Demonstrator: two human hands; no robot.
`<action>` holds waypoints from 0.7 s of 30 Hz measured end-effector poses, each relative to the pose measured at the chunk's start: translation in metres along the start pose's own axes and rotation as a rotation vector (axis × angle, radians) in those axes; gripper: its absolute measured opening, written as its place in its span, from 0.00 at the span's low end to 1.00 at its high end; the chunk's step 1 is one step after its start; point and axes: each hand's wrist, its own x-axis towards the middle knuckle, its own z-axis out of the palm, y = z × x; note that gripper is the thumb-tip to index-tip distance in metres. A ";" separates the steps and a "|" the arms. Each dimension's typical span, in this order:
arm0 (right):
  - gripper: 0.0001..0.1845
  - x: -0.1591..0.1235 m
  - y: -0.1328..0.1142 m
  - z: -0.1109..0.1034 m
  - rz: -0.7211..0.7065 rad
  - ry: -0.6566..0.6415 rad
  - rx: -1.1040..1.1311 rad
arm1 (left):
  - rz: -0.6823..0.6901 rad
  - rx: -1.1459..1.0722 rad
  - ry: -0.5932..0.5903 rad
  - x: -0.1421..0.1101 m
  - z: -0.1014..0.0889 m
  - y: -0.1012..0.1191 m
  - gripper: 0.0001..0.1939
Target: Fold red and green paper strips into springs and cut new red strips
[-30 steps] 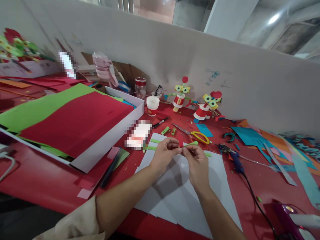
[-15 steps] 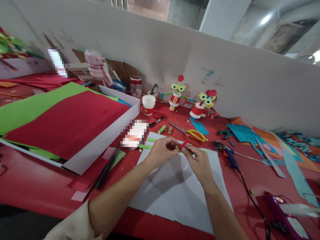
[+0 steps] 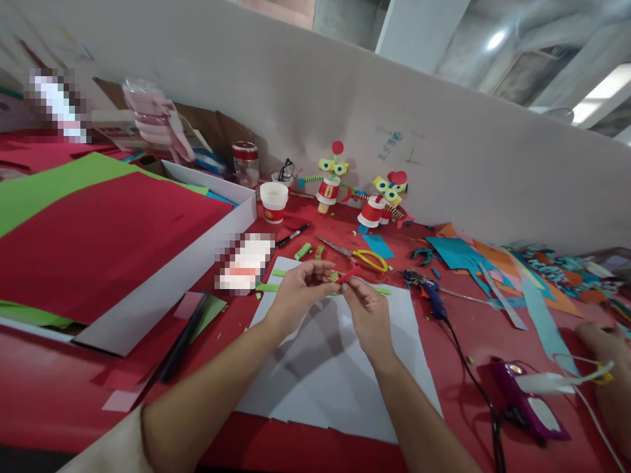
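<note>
Above the white paper sheet (image 3: 340, 381), my left hand (image 3: 298, 295) and my right hand (image 3: 365, 312) meet with fingers pinched. Between them is a paper strip folded from red and green, whose red end (image 3: 351, 273) sticks out toward the upper right. Both sets of fingertips close on it, and they hide part of the folds. Flat green strips (image 3: 269, 288) lie on the sheet beside my left hand. Past the sheet's far edge are small pleated green paper pieces (image 3: 303, 251) and yellow-handled scissors (image 3: 369, 260).
A white box (image 3: 162, 276) of coloured paper stands left. Paper-cup figures (image 3: 328, 190) line the wall near white cups (image 3: 274, 200). On the right are a glue gun (image 3: 434, 301) with its cable, a purple power strip (image 3: 535, 401), paper scraps and another person's hand (image 3: 599, 341).
The view has swung right, so things appear farther left. My fingers have turned the strip, and its red end now lies slanted over the green. Another person's hand has appeared at the right edge.
</note>
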 end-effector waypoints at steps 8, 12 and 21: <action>0.11 -0.004 0.002 0.008 0.045 0.048 0.126 | -0.104 -0.137 0.065 -0.001 0.004 -0.008 0.13; 0.10 -0.005 0.001 0.010 0.070 0.031 0.186 | -0.043 -0.074 0.108 -0.002 0.004 -0.006 0.10; 0.08 -0.010 -0.001 0.019 0.042 0.033 0.261 | 0.170 0.130 0.223 -0.003 0.002 -0.008 0.07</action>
